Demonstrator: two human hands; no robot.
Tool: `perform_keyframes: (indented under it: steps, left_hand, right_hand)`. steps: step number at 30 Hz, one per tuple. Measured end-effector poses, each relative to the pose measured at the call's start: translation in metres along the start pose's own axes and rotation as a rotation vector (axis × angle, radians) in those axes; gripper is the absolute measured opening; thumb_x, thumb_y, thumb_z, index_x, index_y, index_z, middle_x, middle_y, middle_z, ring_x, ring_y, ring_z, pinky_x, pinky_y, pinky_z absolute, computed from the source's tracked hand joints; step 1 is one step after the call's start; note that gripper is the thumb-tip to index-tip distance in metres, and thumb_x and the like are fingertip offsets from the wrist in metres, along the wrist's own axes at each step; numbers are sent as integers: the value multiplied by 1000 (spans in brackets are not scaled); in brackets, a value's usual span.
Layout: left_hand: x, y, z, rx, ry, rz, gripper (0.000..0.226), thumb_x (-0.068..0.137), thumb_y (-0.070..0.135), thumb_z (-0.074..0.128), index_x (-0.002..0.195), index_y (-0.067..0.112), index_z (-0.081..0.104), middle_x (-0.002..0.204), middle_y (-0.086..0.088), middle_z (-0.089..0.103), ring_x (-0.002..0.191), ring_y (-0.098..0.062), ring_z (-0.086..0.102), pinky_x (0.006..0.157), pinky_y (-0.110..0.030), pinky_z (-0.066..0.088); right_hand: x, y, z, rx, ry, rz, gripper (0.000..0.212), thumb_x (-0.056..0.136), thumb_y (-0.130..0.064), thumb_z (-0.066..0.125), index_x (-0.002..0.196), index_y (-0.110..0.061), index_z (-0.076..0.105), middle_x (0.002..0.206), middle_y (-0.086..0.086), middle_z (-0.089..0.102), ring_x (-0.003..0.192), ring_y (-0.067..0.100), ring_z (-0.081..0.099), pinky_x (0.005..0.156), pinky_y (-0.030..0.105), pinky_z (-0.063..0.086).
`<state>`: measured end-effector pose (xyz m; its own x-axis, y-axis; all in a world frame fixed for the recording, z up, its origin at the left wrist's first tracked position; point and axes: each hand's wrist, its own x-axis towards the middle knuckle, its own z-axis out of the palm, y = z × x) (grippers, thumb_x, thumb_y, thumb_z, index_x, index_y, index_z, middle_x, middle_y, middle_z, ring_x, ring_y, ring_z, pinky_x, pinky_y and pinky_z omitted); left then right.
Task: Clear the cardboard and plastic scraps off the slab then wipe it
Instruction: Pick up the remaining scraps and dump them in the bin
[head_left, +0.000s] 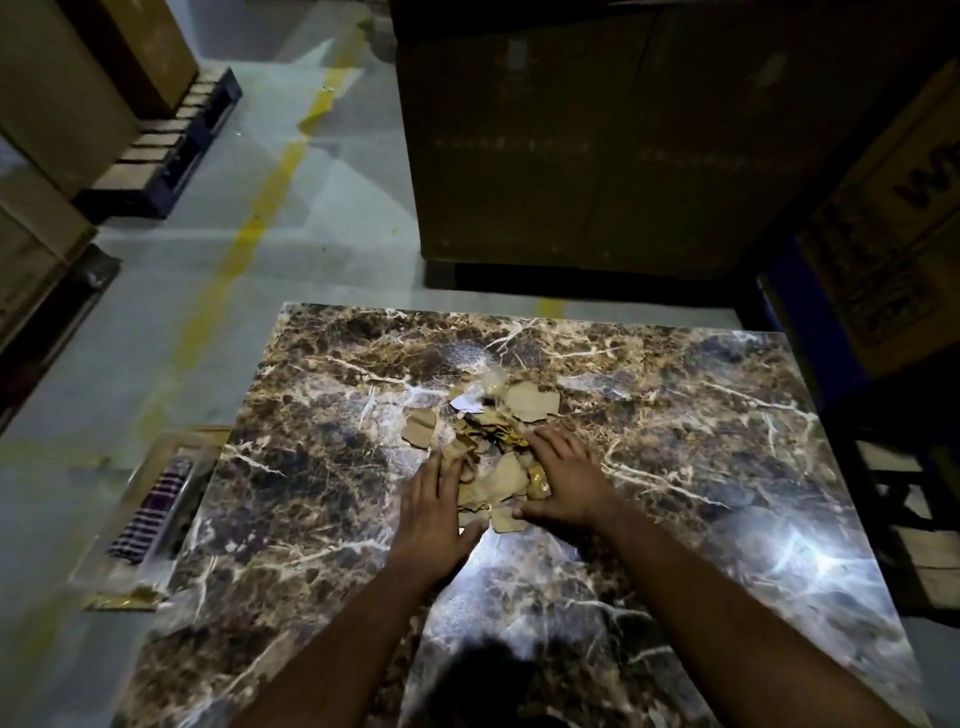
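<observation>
Marble slab (675, 467): two flat, straight-fingered hands, left (434, 512) and right (566, 480), flank one scrap pile (493, 452).

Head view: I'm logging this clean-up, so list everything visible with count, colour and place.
slab: one, brown marble with white veins, centre.
cardboard scraps: a pile, tan, mid-slab between the hands.
plastic scraps: a few, clear, at the pile's far edge.
cardboard boxes: several, brown, beyond and beside the slab.
yellow line: one, on the grey floor, left.
pallet: one, dark, far left.
left hand: flat, fingers straight, touching the pile.
right hand: flat on the pile.
</observation>
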<state>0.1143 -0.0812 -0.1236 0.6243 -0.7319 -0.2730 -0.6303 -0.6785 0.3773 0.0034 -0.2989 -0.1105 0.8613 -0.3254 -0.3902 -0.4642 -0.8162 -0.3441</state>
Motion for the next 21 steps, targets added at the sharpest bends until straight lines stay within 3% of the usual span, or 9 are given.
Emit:
perform_keyframes:
  steps: [2,4,6,8,11,15,18,21]
  left_hand:
    - [-8,7,4,3,17,21,89,91,65,47,159,30,1,168,-1,-9,153,-28,0,122,-49,3]
    - [-12,7,-3,-33,101,63,85,86,69,49,155,34,16,165,1,7,150,-25,10,120,-50,7]
    - [-5,0,-15,-91,194,77,82,82,72,51,150,34,26,161,2,18,146,-23,17,118,-48,10]
    - [13,-13,-28,-130,235,42,83,83,75,44,152,32,27,162,1,19,147,-24,18,118,-51,11]
    - [46,-30,-41,-103,113,22,84,89,78,37,158,34,16,168,3,11,151,-24,12,119,-53,13]
    - [68,-34,-40,-42,-76,113,82,90,80,26,158,40,4,167,4,13,153,-22,12,121,-56,19]
    - [68,-23,-37,-43,-74,152,75,94,75,31,157,43,6,167,5,15,153,-21,12,121,-53,20]
    - [65,-25,-33,-35,-85,152,69,95,71,32,156,45,12,168,5,10,153,-22,8,122,-52,18]
  right_hand:
    - [-13,-5,5,-5,-9,2,114,72,-87,54,160,-35,4,168,-4,8,152,27,10,120,59,10]
    - [-13,-7,-6,37,93,18,91,82,-84,42,156,-35,22,162,-3,21,147,25,21,117,58,18]
    - [3,-4,-26,83,218,54,66,92,-71,43,144,-32,41,151,0,35,138,23,33,115,54,30]
    - [29,-4,-44,63,262,22,50,95,-59,50,136,-31,47,145,1,40,134,25,40,110,52,38]
    - [67,-16,-60,-78,173,-127,57,97,-55,51,149,-41,32,162,-2,25,146,29,25,116,60,28]
    - [100,-40,-68,-376,-1,-306,55,101,-64,29,154,-52,19,169,-8,11,154,31,6,120,66,11]
    - [111,-34,-66,-471,-83,-337,53,102,-65,16,153,-51,24,168,-10,15,154,28,11,120,64,10]
    - [103,-2,-66,-342,-56,-234,53,102,-64,14,151,-51,29,166,-6,22,150,29,20,117,61,18]
